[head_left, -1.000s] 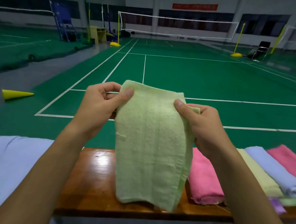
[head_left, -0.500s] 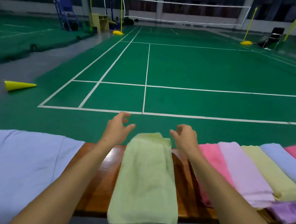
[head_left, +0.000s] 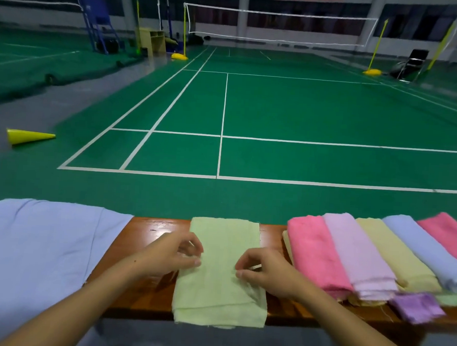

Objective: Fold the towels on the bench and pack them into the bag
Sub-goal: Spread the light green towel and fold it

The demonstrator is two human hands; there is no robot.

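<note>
Both hands had come back toward the person since the moment before, from the far end of the green towel (head_left: 221,268) to its middle, and the towel now lay flatter across the bench (head_left: 149,229), its near edge hanging a little over the front.

On the far left a pale blue cloth (head_left: 38,244) covered the end of the bench; I could not tell if it was the bag. Next to it, the left hand (head_left: 167,252) rested at the left edge of the green towel, thumb and fingers curled narrow and pinching the cloth. The right hand (head_left: 265,272) did the same at the right edge, its fingertips pressed together on a fold.

To the right, a row of towels lay side by side, touching: a pink towel (head_left: 316,255), a lilac towel (head_left: 356,255), a yellow towel (head_left: 393,255), a blue towel (head_left: 426,251), and another pink one at the edge. A small purple cloth (head_left: 417,307) stuck out under their near ends.

Behind the bench, a yellow cone (head_left: 27,137) lay on its side on the floor.
</note>
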